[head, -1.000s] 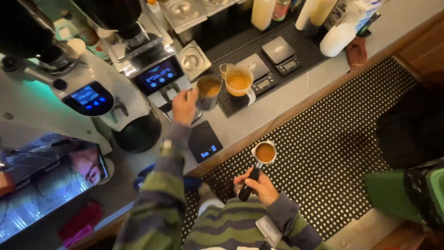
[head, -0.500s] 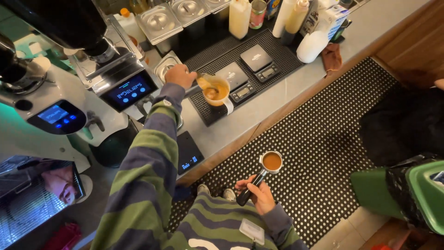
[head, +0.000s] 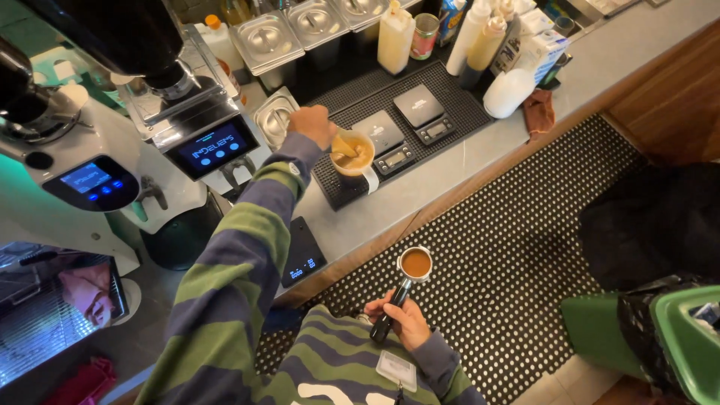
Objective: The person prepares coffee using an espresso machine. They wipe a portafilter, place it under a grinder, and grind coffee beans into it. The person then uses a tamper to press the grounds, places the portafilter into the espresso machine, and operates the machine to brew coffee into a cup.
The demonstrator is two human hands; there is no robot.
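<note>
My left hand (head: 311, 124) reaches out over the counter and holds a small tan cup (head: 343, 145), tilted into a white mug-like cup (head: 355, 160) with brown coffee grounds in it. The white cup stands on a black drip mat (head: 337, 191). Close to my body, my right hand (head: 406, 320) grips the black handle of a portafilter (head: 415, 264). Its round basket is full of brown ground coffee and points away from me, over the floor below the counter edge.
Two coffee grinders with blue screens (head: 212, 148) (head: 88, 178) stand at the left. Two small scales (head: 421, 111) sit on the mat, another black scale (head: 302, 255) at the counter edge. Lidded steel tubs (head: 267, 39) and squeeze bottles (head: 395, 36) line the back. A green bin (head: 686, 330) is at right.
My left hand has gone from beside the grinder to the white cup and tipped the small cup into it. My right hand still holds the portafilter in the same pose.
</note>
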